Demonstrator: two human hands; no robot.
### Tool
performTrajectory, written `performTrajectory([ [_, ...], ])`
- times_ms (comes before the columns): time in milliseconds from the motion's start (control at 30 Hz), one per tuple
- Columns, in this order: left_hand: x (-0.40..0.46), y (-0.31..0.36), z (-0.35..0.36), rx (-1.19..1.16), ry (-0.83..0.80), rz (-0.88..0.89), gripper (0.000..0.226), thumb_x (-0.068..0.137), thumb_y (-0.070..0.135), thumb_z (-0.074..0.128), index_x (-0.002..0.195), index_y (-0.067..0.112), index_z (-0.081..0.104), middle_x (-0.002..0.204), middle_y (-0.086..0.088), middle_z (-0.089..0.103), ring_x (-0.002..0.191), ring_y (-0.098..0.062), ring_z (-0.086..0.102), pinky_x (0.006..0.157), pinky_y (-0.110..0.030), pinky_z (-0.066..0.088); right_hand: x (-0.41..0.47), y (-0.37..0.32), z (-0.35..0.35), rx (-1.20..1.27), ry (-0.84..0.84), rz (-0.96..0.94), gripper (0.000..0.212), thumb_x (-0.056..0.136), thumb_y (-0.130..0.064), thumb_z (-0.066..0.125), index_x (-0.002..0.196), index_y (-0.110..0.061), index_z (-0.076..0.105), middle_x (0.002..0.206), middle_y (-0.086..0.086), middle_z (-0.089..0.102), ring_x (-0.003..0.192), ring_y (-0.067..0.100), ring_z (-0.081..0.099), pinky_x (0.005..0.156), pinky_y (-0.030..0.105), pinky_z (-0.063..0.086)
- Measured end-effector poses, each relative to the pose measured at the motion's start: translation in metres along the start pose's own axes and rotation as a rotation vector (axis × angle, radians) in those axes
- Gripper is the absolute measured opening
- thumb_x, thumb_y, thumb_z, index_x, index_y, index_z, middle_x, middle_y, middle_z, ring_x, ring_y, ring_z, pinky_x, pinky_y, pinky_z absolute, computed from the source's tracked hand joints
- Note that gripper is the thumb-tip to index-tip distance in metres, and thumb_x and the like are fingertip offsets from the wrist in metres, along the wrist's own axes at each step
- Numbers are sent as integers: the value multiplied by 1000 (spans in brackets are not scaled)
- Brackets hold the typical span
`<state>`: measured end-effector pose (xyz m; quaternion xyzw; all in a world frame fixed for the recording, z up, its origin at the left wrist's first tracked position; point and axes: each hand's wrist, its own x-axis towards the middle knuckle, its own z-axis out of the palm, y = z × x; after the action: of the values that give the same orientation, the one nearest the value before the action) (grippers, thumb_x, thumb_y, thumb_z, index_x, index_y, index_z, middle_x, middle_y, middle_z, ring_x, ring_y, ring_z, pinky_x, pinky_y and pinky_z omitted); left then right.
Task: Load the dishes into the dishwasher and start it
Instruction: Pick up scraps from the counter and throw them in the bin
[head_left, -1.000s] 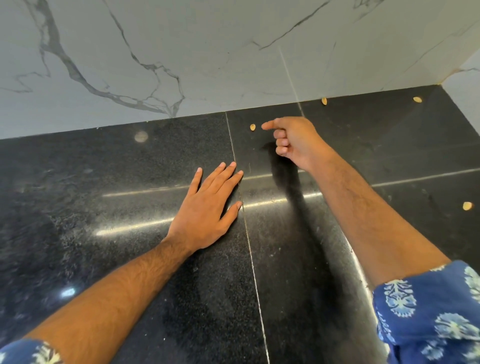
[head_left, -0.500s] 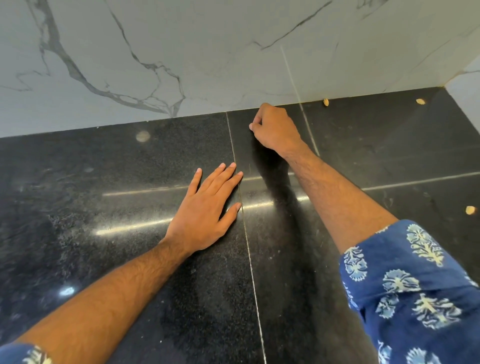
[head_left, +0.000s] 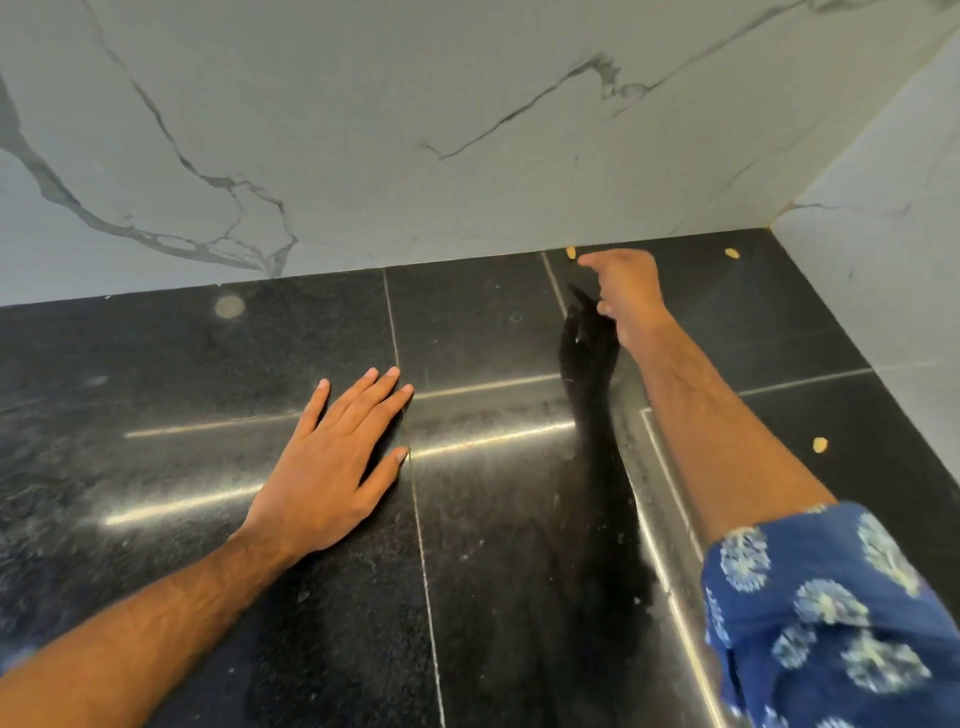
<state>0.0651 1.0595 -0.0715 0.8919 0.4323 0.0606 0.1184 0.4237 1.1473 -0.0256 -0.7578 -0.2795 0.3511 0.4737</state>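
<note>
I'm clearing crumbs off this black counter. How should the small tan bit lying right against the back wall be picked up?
Pinch the tan bit across its narrow sides with thumb and fingertip, coming from above and the front: the marble wall blocks the far side, and it lies low on the counter. The right hand is already right beside it; the left hand rests flat.

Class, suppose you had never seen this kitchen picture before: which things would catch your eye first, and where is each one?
First the two bare forearms over the glossy black countertop: the left hand lies flat with straight fingers near the middle, and the right hand reaches toward the back wall. Next, small tan scraps: one by the right fingertips, one near the corner, one at right. Behind rises grey-veined white marble.
</note>
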Motion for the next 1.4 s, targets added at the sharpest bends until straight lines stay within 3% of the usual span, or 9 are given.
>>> performTrajectory([
  [67, 1, 1, 0, -4, 1, 3, 64, 102, 55, 24, 160, 29, 15, 168, 11, 8, 154, -5, -2, 126, -50, 5, 16, 0, 4, -331, 80, -200, 19, 87, -11, 54, 72, -7, 65, 64, 5, 51, 61, 18, 43, 59, 33, 41],
  [167, 1, 1, -1, -25, 6, 2, 64, 102, 56, 23, 160, 29, 16, 168, 11, 10, 154, -5, 0, 126, -50, 6, 37, 4, 15, -507, 147, -276, 18, 90, -26, 64, 94, -11, 73, 95, 4, 73, 87, 21, 66, 81, 34, 53],
  [567, 0, 1, -1, -7, -4, 1, 64, 102, 55, 24, 160, 30, 14, 168, 12, 8, 154, -5, -1, 126, -49, 5, 25, 6, 25, -701, 130, -421, 14, 94, -23, 58, 98, -11, 64, 93, 1, 67, 82, 19, 62, 69, 31, 47],
  [633, 0, 1, -1, -8, -8, 3, 64, 102, 54, 25, 160, 30, 15, 168, 12, 8, 154, -5, -1, 126, -49, 5, 8, -2, 20, -464, 2, -335, 10, 93, -19, 55, 95, -12, 62, 83, -4, 62, 73, 12, 58, 62, 24, 45],
  [767, 0, 1, 0, -2, -10, 3, 64, 102, 54, 25, 160, 29, 16, 168, 12, 9, 154, -5, 0, 126, -49, 5, -55, -1, -18, 726, -405, 158, 11, 93, -12, 49, 82, -14, 52, 64, -3, 40, 55, 9, 34, 49, 21, 28],
  [933, 0, 2, 0, -12, -6, 14, 64, 101, 54, 25, 160, 29, 18, 168, 11, 12, 154, -6, 2, 126, -48, 4, -120, 39, -85, 1110, -377, 335, 21, 92, -14, 41, 85, -7, 59, 77, 5, 51, 59, 10, 38, 54, 18, 37],
  [1033, 1, 2, 0, -29, -3, 13, 64, 100, 53, 26, 159, 29, 20, 167, 11, 13, 154, -5, 4, 126, -49, 5, -152, 61, -116, 989, -278, 287, 32, 98, -27, 43, 68, -17, 46, 62, -4, 30, 49, 7, 20, 38, 18, 22],
  [1200, 2, 1, 2, -23, -5, 17, 65, 99, 54, 26, 159, 28, 23, 166, 11, 16, 154, -6, 6, 126, -50, 6, -207, 117, -161, 80, 50, -184, 65, 98, -53, 49, 58, -9, 21, 55, 10, 17, 50, 19, 15, 46, 30, 13],
  [1400, 6, 1, 8, -72, 63, 3, 66, 92, 50, 34, 155, 28, 32, 162, 13, 25, 152, -14, 20, 120, -48, 11, -248, 154, -203, -45, 167, -292, 73, 98, -62, 41, 57, -4, 24, 54, 15, 19, 51, 31, 16, 50, 42, 19],
])
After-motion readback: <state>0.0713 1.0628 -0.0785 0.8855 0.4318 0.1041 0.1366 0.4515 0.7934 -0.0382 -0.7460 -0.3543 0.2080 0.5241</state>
